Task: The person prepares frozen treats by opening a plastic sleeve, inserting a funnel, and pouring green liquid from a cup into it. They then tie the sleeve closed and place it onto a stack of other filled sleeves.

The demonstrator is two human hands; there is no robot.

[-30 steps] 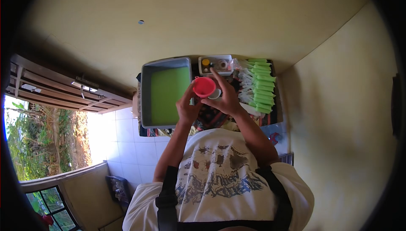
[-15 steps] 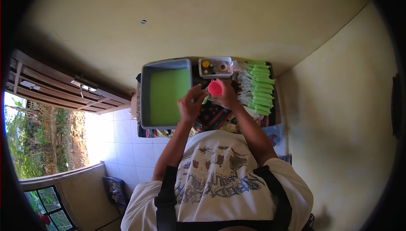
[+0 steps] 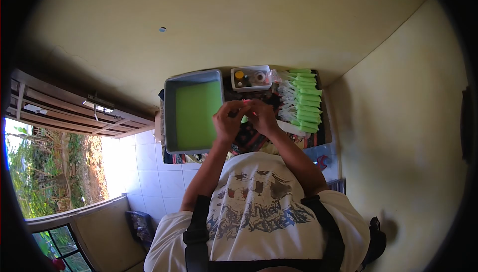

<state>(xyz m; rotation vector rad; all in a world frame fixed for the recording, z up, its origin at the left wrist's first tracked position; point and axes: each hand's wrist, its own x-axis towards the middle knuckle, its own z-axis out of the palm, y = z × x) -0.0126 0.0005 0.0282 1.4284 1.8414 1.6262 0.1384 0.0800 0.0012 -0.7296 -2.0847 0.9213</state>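
Both of my hands meet above the dark patterned cloth (image 3: 244,140), just right of a grey tub (image 3: 168,117) of green liquid (image 3: 196,115). My left hand (image 3: 228,121) is closed, its fingertips pinched at the top of a small plastic bag. Only a green bit of that bag (image 3: 244,119) shows between the hands. Against it, my right hand (image 3: 263,118) is closed around a red funnel (image 3: 246,101), mostly hidden by the fingers. Filled green bags (image 3: 308,105) with twisted clear tops lie stacked to the right.
A white basket (image 3: 250,88) holding a yellow-capped jar (image 3: 239,75) and a roll of tape (image 3: 259,76) stands by the wall behind my hands. Tiled floor (image 3: 159,185) and an open doorway are at the left. A wall closes off the right side.
The red funnel's wide mouth faced up in plain view before; now fingers cover nearly all of it. My hands have drawn closer together, fingertips meeting.
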